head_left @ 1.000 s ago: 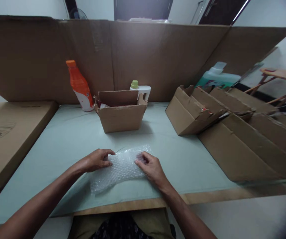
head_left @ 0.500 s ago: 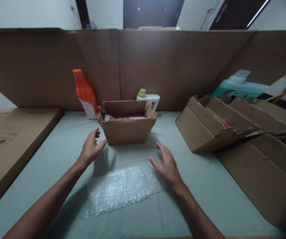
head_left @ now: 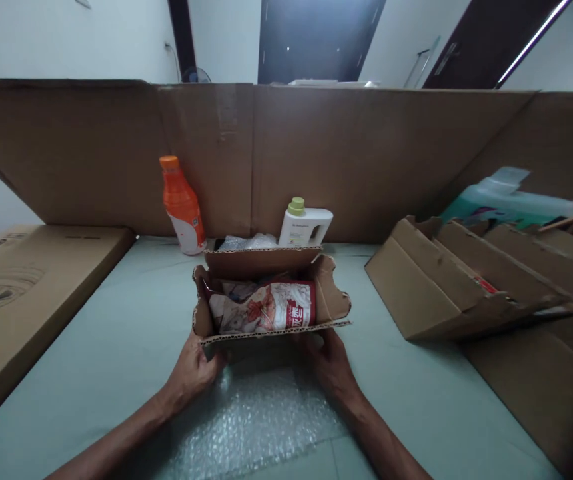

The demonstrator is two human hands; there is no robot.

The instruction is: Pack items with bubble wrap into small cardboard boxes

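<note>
The cardboard box (head_left: 256, 265) is just beyond the left hand (head_left: 196, 370) and right hand (head_left: 330, 367), both grasping its near side, some fingers hidden beneath. From over here I'd call it light and stiff, but that ragged rim could bend — the lower corners look the surer hold. Bubble wrap (head_left: 261, 417), soft and probably slippery, spreads between the forearms. The printed packet (head_left: 271, 307) inside the box looks floppy — best taken around its middle.
</note>
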